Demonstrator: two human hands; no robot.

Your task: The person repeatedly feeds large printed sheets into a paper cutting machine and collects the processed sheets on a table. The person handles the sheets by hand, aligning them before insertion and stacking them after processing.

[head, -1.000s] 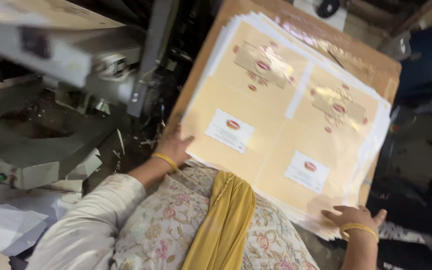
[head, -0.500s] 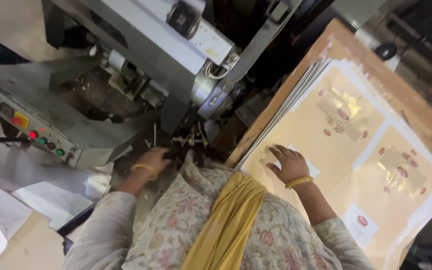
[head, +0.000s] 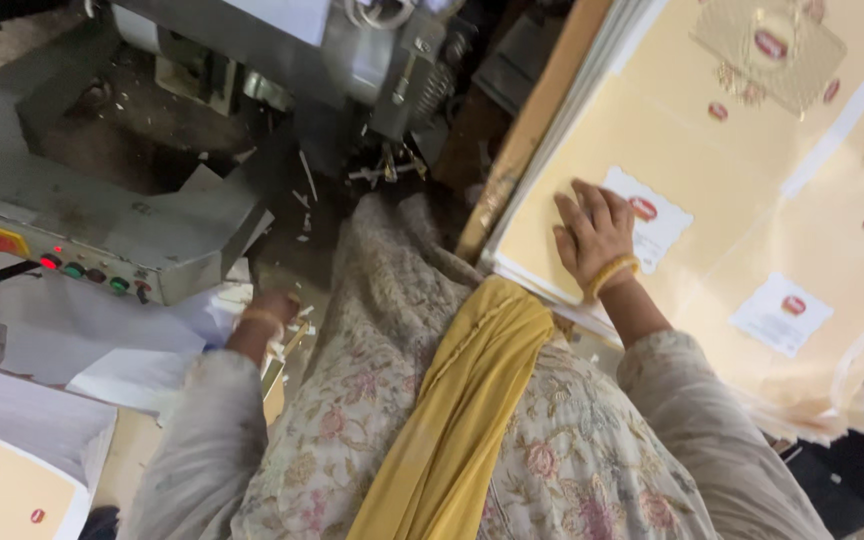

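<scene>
Your right hand lies open, fingers spread, on the stack of yellow printed sheets. Your left hand sits below the grey machine; I cannot tell its grip.

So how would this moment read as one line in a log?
right hand: flat on printed sheet stack | left hand: low beside grey machine, grip unclear | view: head camera

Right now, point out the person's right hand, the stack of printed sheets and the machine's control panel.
right hand (head: 593, 234): head view, on the back of the hand.
stack of printed sheets (head: 752, 170): head view, on the bare yellow top sheet.
control panel (head: 92, 272): head view, on the row of buttons.
</scene>
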